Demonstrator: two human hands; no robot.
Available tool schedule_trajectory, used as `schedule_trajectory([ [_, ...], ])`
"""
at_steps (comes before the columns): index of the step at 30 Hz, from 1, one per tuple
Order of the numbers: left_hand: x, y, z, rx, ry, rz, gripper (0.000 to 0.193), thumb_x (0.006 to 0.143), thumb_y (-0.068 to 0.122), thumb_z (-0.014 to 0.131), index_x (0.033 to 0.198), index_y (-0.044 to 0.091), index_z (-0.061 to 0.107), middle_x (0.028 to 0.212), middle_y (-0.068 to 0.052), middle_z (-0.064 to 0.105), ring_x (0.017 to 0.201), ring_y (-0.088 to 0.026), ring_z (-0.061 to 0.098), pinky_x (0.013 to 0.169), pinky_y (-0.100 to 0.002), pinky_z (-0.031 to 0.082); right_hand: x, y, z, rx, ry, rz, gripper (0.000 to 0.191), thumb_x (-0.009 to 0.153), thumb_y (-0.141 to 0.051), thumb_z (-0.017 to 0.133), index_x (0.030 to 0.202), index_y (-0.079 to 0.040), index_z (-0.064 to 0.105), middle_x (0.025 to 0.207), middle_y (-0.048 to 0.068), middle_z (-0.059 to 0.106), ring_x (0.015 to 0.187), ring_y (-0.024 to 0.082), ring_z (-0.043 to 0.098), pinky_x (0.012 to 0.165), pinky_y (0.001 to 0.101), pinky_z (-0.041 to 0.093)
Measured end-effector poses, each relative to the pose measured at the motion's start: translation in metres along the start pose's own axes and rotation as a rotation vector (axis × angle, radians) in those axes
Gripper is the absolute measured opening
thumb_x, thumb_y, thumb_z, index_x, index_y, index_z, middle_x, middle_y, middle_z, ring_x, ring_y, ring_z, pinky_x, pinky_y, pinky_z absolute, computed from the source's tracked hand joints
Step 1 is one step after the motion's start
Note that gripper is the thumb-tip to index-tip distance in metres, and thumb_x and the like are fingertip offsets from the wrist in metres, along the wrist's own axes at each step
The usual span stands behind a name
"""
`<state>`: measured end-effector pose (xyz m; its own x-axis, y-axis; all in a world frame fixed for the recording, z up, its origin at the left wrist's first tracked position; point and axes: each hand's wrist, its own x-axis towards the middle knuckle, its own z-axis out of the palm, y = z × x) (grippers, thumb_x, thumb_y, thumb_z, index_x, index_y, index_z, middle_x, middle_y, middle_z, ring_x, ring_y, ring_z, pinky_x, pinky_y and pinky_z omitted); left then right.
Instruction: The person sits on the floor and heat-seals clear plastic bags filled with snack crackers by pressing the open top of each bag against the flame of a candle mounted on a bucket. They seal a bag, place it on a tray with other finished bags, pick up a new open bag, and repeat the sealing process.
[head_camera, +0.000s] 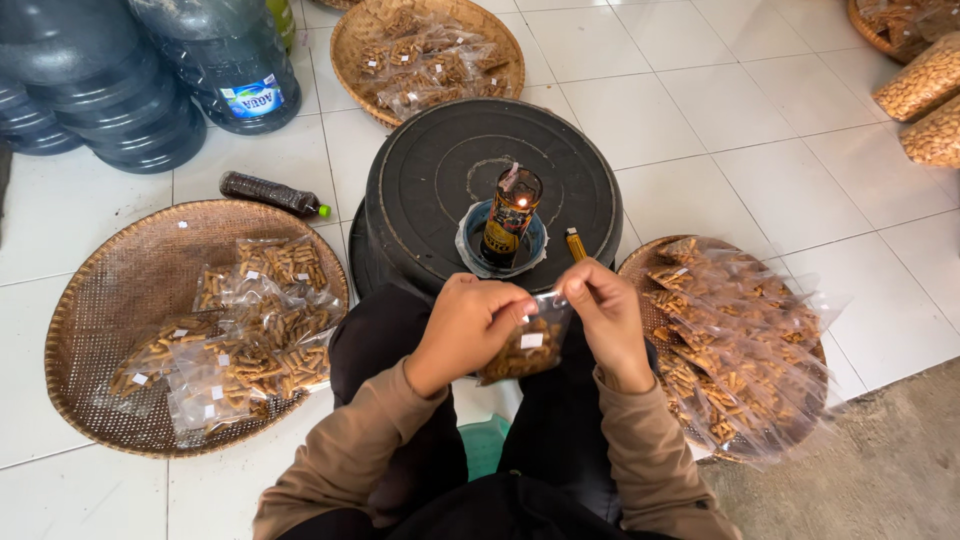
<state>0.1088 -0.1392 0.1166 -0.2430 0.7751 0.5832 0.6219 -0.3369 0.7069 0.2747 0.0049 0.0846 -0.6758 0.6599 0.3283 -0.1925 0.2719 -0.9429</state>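
Clear plastic bag (527, 347) of brown snack sticks, pinched at top edge between both hands, held just below flame. Left hand (466, 330) curled, fingers pressed together on bag's upper left corner. Right hand (608, 318) pinching upper right corner, thumb against fingers. Small white label inside bag. Lit bottle lamp (511, 215) upright in blue dish (470, 243), on black upturned tub (440, 165), just ahead of hands. Yellow lighter (575, 243) on tub, right of dish. Woven tray (100, 320) left, holding filled bags. Second tray (636, 271) right, piled with more bags, close to right hand. Third tray (350, 50) behind tub, also with bags. Dark bottle (270, 193) lying on tiled floor (700, 120) between left tray and tub. Blue water jugs (110, 90) top left. Brown sleeves, dark trousers, seated behind tub.
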Motion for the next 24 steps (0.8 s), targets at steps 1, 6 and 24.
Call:
schedule_trajectory([
  [1,0.004,-0.005,0.000,-0.039,-0.004,-0.047,0.012,0.093,0.018,0.070,0.088,0.008,0.074,0.075,-0.008,0.070,0.061,-0.024,0.066,0.063,-0.035,0.046,0.004,0.005,-0.001,0.100,-0.041,0.068,0.019,0.103,-0.022,0.066,0.095,-0.004,0.067,0.091,-0.001,0.066,0.087,0.009,0.061,0.082,0.0239,0.049],
  [6,0.021,-0.030,-0.002,-0.046,0.030,-0.145,0.014,0.092,0.018,0.070,0.091,0.006,0.076,0.071,-0.013,0.069,0.058,-0.027,0.068,0.054,-0.035,0.049,0.030,0.034,-0.001,0.294,-0.125,0.184,0.015,0.096,-0.016,0.070,0.104,-0.003,0.070,0.099,0.003,0.072,0.095,0.012,0.067,0.089,0.0279,0.054],
  [24,0.055,-0.192,0.023,-0.526,-0.344,-0.745,0.026,0.093,0.021,0.071,0.103,-0.002,0.077,0.086,-0.008,0.078,0.074,-0.009,0.071,0.067,-0.023,0.055,0.101,0.113,-0.014,0.256,0.006,0.627,0.017,0.094,-0.017,0.073,0.098,-0.001,0.075,0.084,0.004,0.074,0.069,0.007,0.065,0.054,0.0202,0.045],
])
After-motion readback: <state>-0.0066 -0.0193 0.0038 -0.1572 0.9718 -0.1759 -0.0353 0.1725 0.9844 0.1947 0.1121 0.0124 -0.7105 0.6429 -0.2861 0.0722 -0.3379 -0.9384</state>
